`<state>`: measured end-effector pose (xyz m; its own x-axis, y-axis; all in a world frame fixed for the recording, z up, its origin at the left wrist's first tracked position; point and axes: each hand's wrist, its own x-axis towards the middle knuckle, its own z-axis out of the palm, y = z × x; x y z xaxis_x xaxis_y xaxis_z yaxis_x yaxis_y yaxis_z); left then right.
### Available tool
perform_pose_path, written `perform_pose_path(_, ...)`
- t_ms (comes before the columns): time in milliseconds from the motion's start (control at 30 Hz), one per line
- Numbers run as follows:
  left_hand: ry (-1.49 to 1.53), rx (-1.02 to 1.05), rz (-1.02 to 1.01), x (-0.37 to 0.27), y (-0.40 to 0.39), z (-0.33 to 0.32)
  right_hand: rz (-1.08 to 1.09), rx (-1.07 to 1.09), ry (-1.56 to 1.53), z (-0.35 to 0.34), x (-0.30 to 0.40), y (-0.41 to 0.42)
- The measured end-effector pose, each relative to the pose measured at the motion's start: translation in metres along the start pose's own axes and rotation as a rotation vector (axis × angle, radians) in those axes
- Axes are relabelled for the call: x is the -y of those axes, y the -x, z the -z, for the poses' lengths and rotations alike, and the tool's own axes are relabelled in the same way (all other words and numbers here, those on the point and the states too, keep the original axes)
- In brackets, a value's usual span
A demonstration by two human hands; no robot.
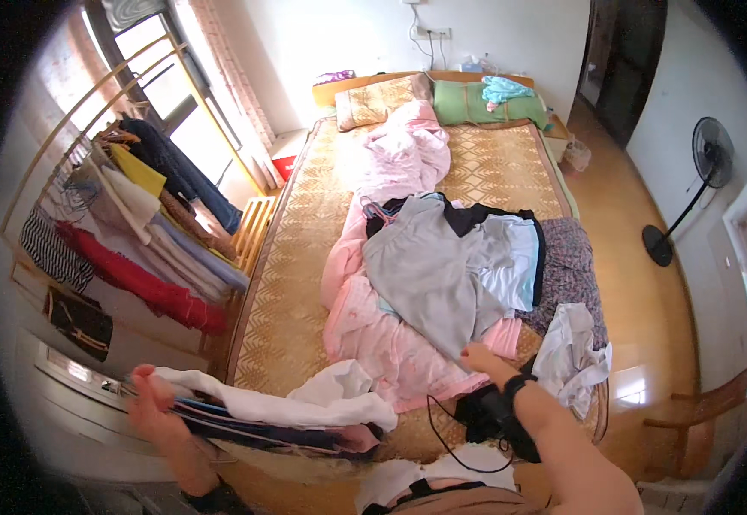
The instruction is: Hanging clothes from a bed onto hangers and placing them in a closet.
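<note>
At the lower left, my left hand (151, 405) is raised and closed around one end of a bundle of clothes. A white garment (283, 402) lies uppermost in that bundle, with dark navy fabric (270, 434) under it; my fingers hide what they grip. My right hand (484, 362) pinches the near corner of a light grey garment (425, 257), which is spread over the clothes pile on the bed. Beneath and beside it are a black garment (470, 217), a pale blue-white garment (513, 257) and a pink quilt (373, 322).
The bed (296, 257) bears a patterned mat, pillows (383, 103), a dark patterned cushion (566, 257) and a crumpled white garment (569, 360). A clothes rack (238, 138) with hung clothes stands left. Near my right forearm lies a black bag (499, 412) with a cord. A standing fan (685, 206) is at right.
</note>
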<state>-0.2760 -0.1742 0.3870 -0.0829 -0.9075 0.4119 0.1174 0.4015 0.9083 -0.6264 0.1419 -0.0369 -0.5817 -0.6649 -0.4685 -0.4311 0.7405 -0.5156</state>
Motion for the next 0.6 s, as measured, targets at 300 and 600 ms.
perform_pose_path(300,0.122,0.412,0.138,0.078,0.009,-0.018,-0.019,-0.307,0.074,-0.072,-0.001,-0.057)
perform_pose_path(600,0.021,0.143,0.180,0.076,0.011,0.050,0.598,0.665,-0.235,-0.021,0.102,0.004)
